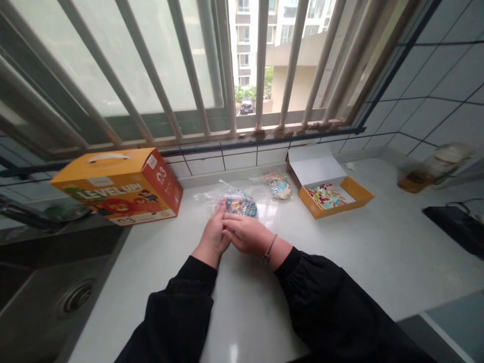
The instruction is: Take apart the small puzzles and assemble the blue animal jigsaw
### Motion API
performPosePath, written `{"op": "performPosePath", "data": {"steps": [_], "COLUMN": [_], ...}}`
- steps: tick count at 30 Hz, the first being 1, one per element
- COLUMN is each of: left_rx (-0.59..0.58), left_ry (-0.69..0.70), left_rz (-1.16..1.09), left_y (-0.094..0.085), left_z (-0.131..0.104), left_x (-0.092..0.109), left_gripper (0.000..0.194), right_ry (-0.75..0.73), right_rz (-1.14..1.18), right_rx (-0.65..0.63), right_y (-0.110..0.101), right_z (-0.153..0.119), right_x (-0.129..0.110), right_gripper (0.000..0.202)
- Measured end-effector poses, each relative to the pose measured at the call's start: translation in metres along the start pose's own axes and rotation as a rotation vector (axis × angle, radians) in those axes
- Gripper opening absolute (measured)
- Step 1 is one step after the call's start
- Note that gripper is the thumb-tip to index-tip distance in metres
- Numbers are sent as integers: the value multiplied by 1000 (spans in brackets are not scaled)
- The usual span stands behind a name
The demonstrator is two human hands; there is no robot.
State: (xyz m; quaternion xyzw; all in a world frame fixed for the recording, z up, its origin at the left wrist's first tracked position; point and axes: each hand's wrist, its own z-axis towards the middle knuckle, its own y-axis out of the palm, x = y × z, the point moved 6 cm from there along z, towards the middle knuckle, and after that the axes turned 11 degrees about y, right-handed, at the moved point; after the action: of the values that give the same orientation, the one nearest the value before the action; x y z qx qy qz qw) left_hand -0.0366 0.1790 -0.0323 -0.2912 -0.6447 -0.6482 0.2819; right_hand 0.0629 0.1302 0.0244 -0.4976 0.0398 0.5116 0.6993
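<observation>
A clear plastic bag of colourful puzzle pieces (242, 205) lies on the white countertop (249, 312) in front of me. My left hand (214, 233) is at its near left edge, fingers close together and reaching up against the plastic. Across the left fingers lies my right hand (247, 234), its fingers bent and pressed together by the bag's near side. The two hands touch each other, and their overlap hides the fingertips. Behind and to the right rests a second clear bag of pieces (279, 186), apart from both hands.
An orange "LEVEL UP!" box (117, 189) stands at the left, beside a sink (45, 302). To the right, an open yellow box (319, 209) holds colourful pieces. A glass jug (427, 171) and a black object (456, 229) sit farther right. A barred window (260, 65) is behind.
</observation>
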Motion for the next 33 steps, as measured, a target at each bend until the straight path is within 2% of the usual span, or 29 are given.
{"op": "performPosePath", "data": {"steps": [2, 4, 6, 8, 10, 12, 13, 16, 18, 20, 22, 25, 30, 33], "left_rx": [92, 174, 246, 283, 272, 200, 141, -76, -179, -214, -219, -192, 4, 19], "left_ry": [-19, 15, 61, 73, 52, 1, -32, -90, -26, 93, 178, 197, 116, 58], "left_rz": [-16, -11, -29, -57, -87, -112, -124, -126, -78, 0, 45, -2, -93, -141], "left_y": [-21, -39, -53, -59, -58, -48, -40, -17, -6, -2, -2, -6, -25, -25], "left_z": [-8, -14, -18, -21, -21, -22, -23, -31, -38, -42, -44, -40, -27, -24], "left_x": [14, 31, 46, 54, 53, 47, 43, 35, 38, 45, 49, 47, 42, 41], "left_gripper": [29, 26, 24, 22, 24, 30, 31, 35, 42, 50, 56, 57, 27, 23], "right_ry": [-32, 29, 196, 414, 647, 798, 824, 787, 785, 795, 790, 754, 733, 728], "right_rz": [28, 47, 51, 131, 346, 624, 755, 1037, 1090, 1084, 1075, 1061, 996, 1012], "right_rx": [58, 178, 334, 460, 469, 365, 295, 190, 202, 218, 215, 178, 174, 176], "right_y": [0, -15, -34, -45, -36, -10, 4, 34, 40, 38, 34, 29, 23, 22], "right_z": [-5, -9, -14, -22, -29, -31, -29, -23, -22, -23, -24, -24, -24, -24], "right_x": [-11, -8, 8, 29, 47, 53, 50, 34, 29, 29, 30, 29, 25, 23], "right_gripper": [16, 17, 24, 33, 54, 74, 79, 76, 70, 64, 63, 64, 63, 63]}}
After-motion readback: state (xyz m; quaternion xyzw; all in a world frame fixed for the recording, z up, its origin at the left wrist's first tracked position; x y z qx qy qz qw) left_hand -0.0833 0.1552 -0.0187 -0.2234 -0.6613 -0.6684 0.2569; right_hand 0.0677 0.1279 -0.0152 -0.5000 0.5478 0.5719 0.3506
